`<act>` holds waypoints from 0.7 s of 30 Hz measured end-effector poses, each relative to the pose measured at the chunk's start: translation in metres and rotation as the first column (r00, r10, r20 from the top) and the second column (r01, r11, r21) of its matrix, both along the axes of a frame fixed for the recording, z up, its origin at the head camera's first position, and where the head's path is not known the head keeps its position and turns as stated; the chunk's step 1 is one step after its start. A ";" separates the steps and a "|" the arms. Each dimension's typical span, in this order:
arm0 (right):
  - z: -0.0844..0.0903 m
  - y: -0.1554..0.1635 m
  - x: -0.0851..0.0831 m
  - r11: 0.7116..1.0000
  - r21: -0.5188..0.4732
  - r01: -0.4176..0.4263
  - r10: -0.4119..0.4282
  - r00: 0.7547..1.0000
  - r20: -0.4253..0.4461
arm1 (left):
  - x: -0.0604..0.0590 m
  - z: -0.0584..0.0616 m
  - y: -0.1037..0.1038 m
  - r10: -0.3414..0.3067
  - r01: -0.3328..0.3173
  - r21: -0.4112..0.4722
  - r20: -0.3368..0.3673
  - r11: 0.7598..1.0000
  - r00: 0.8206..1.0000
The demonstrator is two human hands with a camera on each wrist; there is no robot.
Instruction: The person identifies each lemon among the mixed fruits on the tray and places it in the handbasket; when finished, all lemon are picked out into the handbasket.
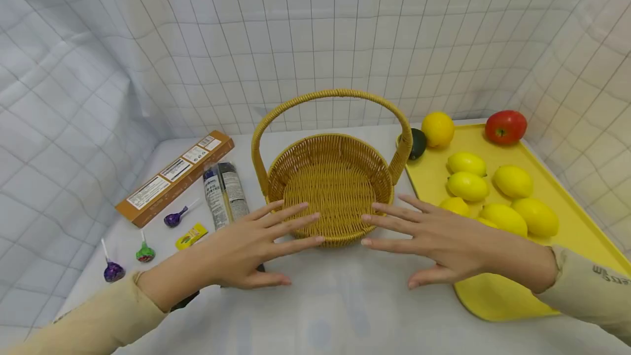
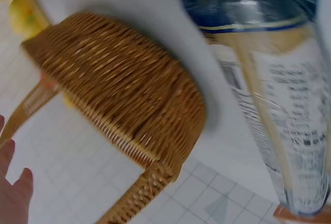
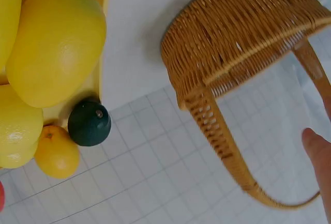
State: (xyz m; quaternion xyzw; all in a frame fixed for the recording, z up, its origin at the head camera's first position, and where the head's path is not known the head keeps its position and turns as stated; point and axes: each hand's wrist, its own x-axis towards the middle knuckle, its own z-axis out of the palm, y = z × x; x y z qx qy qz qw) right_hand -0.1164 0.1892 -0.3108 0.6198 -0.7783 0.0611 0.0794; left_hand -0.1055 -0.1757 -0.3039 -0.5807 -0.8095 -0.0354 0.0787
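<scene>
At the far left of the tabletop (image 1: 315,311) lie three lollipops (image 1: 144,252), a small yellow wrapper (image 1: 191,236) and a long brown box (image 1: 175,176), with two clear printed packets (image 1: 225,194) just to their right. My left hand (image 1: 246,248) hovers flat beside those packets, fingers straight and spread, grip released and holding nothing, its fingertips reaching the near left rim of the wicker basket (image 1: 331,188); I cannot tell whether they touch the weave. The basket stands upright in the middle, empty, its arched handle (image 1: 333,93) running side to side. My right hand (image 1: 446,240) mirrors the left on the near right rim, likewise released, fingers straight, thumb low over the cloth. Its wrist lies over the edge of the yellow tray (image 1: 493,297), which carries lemons (image 1: 512,181), an orange (image 1: 437,129), a dark green fruit (image 1: 418,143) and a red tomato (image 1: 505,126). As I judge it, the basket is light and the cloth smooth, so an uneven push from one palm could skid or spin it toward the packets. My right sleeve (image 1: 591,289) could also drag the tray and set the round lemons rolling over its low lip.
</scene>
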 end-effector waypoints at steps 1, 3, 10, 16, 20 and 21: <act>0.003 0.005 0.002 0.999 -0.011 0.048 -0.048 0.999 -0.004 | 0.000 0.000 -0.001 0.033 -0.034 0.047 0.017 0.998 0.999; 0.005 0.022 0.008 0.983 -0.045 0.176 -0.175 0.984 0.017 | 0.002 -0.003 -0.004 0.119 -0.132 0.160 0.087 0.978 0.989; -0.028 0.101 0.049 0.719 -0.144 0.680 -0.615 0.719 0.325 | 0.027 -0.047 -0.007 0.329 -0.541 0.413 0.481 0.732 0.812; -0.066 0.134 0.063 0.523 -0.249 0.815 -0.650 0.571 0.503 | 0.033 -0.082 0.007 0.318 -0.632 0.509 0.573 0.584 0.755; -0.081 0.139 0.060 0.508 -0.261 0.821 -0.617 0.558 0.554 | 0.033 -0.096 0.020 0.281 -0.648 0.568 0.602 0.508 0.748; -0.084 0.138 0.058 0.515 -0.260 0.817 -0.615 0.563 0.552 | 0.033 -0.099 0.023 0.269 -0.649 0.584 0.606 0.488 0.748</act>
